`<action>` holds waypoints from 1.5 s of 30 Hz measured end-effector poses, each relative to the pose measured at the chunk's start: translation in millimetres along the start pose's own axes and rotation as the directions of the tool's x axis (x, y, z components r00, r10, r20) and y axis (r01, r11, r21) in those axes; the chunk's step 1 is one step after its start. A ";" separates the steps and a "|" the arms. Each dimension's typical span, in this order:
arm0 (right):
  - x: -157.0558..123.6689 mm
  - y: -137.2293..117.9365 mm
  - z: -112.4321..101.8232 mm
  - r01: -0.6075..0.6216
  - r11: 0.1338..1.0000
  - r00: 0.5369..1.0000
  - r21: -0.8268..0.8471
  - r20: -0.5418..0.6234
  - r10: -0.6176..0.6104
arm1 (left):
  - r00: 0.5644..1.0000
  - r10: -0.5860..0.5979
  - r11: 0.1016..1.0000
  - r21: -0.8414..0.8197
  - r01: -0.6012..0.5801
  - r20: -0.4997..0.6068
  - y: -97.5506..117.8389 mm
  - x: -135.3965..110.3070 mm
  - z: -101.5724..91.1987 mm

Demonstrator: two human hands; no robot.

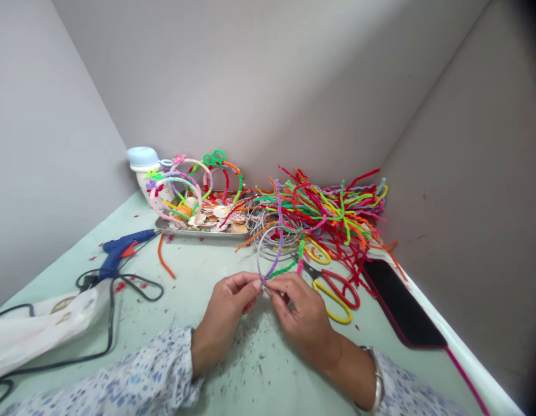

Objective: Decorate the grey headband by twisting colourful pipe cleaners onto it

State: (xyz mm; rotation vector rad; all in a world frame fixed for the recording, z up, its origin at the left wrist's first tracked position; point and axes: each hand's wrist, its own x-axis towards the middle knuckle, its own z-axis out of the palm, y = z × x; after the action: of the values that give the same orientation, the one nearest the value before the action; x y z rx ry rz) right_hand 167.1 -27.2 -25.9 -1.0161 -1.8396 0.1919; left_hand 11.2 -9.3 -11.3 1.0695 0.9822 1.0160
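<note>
My left hand (pixel 226 312) and my right hand (pixel 305 318) meet at the middle of the pale green table, fingers pinched together. Between them they hold the end of a thin metal headband (pixel 261 248) that arches up and away from me. A purple pipe cleaner (pixel 278 231) runs up along the band from the pinch point. Just past my right hand lie short green and pink pipe cleaner pieces (pixel 294 263) and scissors with red and yellow handles (pixel 337 289).
A heap of coloured pipe cleaners (pixel 332 211) fills the far corner. A metal tray (pixel 198 231) holds shells and wrapped headbands, with a white jar (pixel 143 164) behind. A blue glue gun (pixel 120 248) with black cord lies left, a dark phone (pixel 400 309) right, a white bag (pixel 37 323) near left.
</note>
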 end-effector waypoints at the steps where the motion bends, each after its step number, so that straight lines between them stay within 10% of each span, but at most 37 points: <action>1: 0.0 -0.4 -0.2 0.000 1.000 1.000 0.002 -0.001 0.000 | 1.000 0.004 1.000 0.005 -0.004 -0.003 0.6 -0.2 0.1; 45: 1.9 -6.6 0.3 -0.230 0.964 0.973 0.131 0.022 0.229 | 0.998 0.065 0.991 0.114 -0.067 0.025 10.8 4.6 1.5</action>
State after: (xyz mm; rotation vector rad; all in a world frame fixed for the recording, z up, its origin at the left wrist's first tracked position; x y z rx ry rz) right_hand 162.9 -30.0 -21.2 -1.1342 -1.6884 0.4520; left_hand 12.0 -3.4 -1.1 1.2122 1.0034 1.0099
